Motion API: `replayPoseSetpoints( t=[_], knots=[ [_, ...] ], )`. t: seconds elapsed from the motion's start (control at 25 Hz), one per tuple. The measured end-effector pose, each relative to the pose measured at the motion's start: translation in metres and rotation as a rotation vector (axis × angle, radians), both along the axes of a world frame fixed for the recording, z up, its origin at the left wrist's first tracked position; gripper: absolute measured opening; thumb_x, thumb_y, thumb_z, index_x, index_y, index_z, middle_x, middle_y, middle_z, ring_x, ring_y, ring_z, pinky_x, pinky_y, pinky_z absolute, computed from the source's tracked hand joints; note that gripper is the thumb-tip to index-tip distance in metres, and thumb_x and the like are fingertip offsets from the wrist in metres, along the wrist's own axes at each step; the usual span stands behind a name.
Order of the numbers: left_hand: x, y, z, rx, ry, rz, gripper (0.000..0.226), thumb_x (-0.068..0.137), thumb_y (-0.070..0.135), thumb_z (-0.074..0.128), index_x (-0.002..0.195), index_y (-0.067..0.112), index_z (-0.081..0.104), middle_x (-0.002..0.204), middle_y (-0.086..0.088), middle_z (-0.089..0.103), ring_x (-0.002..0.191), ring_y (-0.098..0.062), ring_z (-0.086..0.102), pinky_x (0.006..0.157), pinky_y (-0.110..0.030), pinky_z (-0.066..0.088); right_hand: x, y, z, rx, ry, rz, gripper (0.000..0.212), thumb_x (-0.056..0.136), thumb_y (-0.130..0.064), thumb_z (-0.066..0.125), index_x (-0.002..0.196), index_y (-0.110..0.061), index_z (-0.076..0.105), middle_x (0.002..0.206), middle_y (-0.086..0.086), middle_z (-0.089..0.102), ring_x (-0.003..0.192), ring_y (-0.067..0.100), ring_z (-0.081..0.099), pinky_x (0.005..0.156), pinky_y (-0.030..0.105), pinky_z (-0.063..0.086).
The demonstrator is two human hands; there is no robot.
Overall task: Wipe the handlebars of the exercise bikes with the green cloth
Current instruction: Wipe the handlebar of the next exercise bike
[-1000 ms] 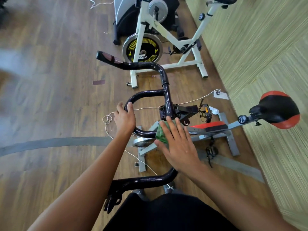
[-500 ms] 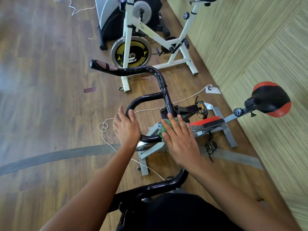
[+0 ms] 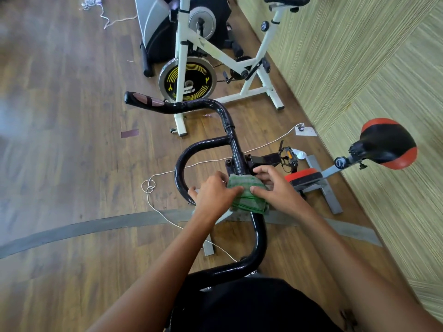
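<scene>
The black handlebars (image 3: 260, 238) of the near exercise bike run from a far grip at upper left, down a centre bar, to a near bend by my body. A green cloth (image 3: 247, 195) is draped over the centre bar beside the inner loop (image 3: 179, 166). My left hand (image 3: 214, 196) grips the cloth's left edge, thumb on top. My right hand (image 3: 275, 188) holds its right side, fingers spread over the cloth and bar. Both hands touch the cloth.
A white exercise bike (image 3: 189, 75) with a yellow-marked flywheel stands beyond. The near bike's red and black saddle (image 3: 389, 143) points at the green wall (image 3: 359, 56) on the right. A white cord (image 3: 153, 185) lies on the wooden floor.
My left hand left the inner loop and came onto the cloth. The cloth is now spread wider over the centre bar, held by both hands. The view shifted.
</scene>
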State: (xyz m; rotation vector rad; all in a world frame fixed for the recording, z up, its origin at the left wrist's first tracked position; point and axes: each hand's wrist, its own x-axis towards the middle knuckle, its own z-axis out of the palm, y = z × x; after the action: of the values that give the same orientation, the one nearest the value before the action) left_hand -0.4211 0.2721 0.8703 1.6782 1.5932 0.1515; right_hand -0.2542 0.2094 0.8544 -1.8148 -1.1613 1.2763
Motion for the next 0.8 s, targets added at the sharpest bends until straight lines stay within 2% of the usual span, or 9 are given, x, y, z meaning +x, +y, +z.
replayPoseSetpoints(
  t=[0.08,0.12,0.2,0.32,0.44,0.6,0.68,0.76,0.8],
  knots=[
    [0.005,-0.003,0.009,0.045,-0.143,0.023,0.022,0.083,0.030,0.075,0.095,0.022,0.059,0.088,0.008,0.067,0.091,-0.013,0.063,0.102,-0.040,0.042,-0.003,-0.003,0.003,0.056,-0.121,-0.009,0.046,0.092,-0.018,0.068,0.133,-0.025,0.049,0.122,-0.004,0.055,0.120,0.013,0.054,0.082,0.014,0.046],
    [0.008,-0.004,0.015,0.053,-0.250,0.023,0.020,0.082,0.022,0.076,0.095,0.021,0.059,0.087,0.007,0.067,0.089,-0.013,0.065,0.090,-0.038,0.053,-0.003,-0.007,0.007,0.154,-0.223,-0.019,0.050,0.091,-0.019,0.069,0.136,-0.026,0.049,0.126,-0.005,0.053,0.123,0.011,0.051,0.090,0.017,0.045],
    [0.009,-0.002,0.026,0.049,-0.410,-0.002,0.019,0.083,0.015,0.074,0.095,0.019,0.061,0.087,0.004,0.066,0.085,-0.015,0.067,0.072,-0.032,0.059,-0.005,-0.016,0.015,0.408,-0.328,0.036,0.059,0.088,-0.019,0.072,0.142,-0.026,0.048,0.142,-0.009,0.047,0.137,0.007,0.039,0.112,0.030,0.035],
    [0.009,0.014,0.039,-0.080,-0.569,-0.020,0.012,0.086,0.013,0.068,0.098,0.014,0.065,0.089,-0.011,0.070,0.081,-0.027,0.070,0.071,-0.042,0.059,-0.015,-0.030,0.022,0.557,-0.378,0.182,0.077,0.085,-0.034,0.075,0.151,-0.020,0.039,0.162,-0.007,0.026,0.152,0.011,0.015,0.122,0.031,0.016],
    [0.008,0.027,0.051,-0.378,-0.736,0.051,0.013,0.092,0.004,0.063,0.104,0.003,0.065,0.090,-0.015,0.066,0.075,-0.022,0.067,0.061,-0.033,0.059,-0.030,-0.033,0.014,0.589,-0.407,0.185,0.088,0.084,-0.035,0.075,0.155,-0.012,0.029,0.165,0.001,0.017,0.154,0.019,0.010,0.122,0.043,0.022],
    [-0.007,0.039,0.048,-0.602,-0.768,0.107,0.024,0.092,0.002,0.062,0.116,-0.005,0.063,0.094,-0.017,0.065,0.075,-0.023,0.068,0.063,-0.028,0.062,-0.039,-0.024,0.000,0.685,-0.398,0.153,0.067,0.089,0.000,0.066,0.150,-0.010,0.039,0.161,0.007,0.029,0.152,0.026,0.018,0.113,0.049,0.039],
    [-0.015,0.043,0.042,-0.509,-0.675,0.081,0.018,0.095,0.008,0.062,0.108,-0.004,0.065,0.094,-0.015,0.067,0.078,-0.021,0.069,0.065,-0.026,0.061,-0.039,-0.019,-0.003,0.646,-0.381,0.165,0.066,0.088,0.009,0.060,0.148,-0.011,0.043,0.159,0.005,0.034,0.151,0.023,0.023,0.110,0.046,0.044],
    [-0.022,0.048,0.035,-0.177,-0.465,0.068,0.015,0.097,0.016,0.061,0.102,0.004,0.069,0.092,-0.005,0.069,0.076,-0.013,0.065,0.063,-0.020,0.054,-0.040,-0.015,-0.007,0.542,-0.507,0.154,0.067,0.089,0.007,0.059,0.150,-0.014,0.041,0.160,0.003,0.032,0.150,0.024,0.025,0.110,0.047,0.044],
    [-0.026,0.052,0.031,0.014,-0.373,0.110,0.013,0.097,0.018,0.061,0.101,0.009,0.070,0.090,0.000,0.069,0.075,-0.009,0.062,0.064,-0.018,0.050,-0.041,-0.015,-0.008,0.457,-0.615,0.174,0.066,0.093,-0.004,0.060,0.153,-0.017,0.036,0.163,0.004,0.026,0.151,0.025,0.021,0.113,0.049,0.040]
  ],
)
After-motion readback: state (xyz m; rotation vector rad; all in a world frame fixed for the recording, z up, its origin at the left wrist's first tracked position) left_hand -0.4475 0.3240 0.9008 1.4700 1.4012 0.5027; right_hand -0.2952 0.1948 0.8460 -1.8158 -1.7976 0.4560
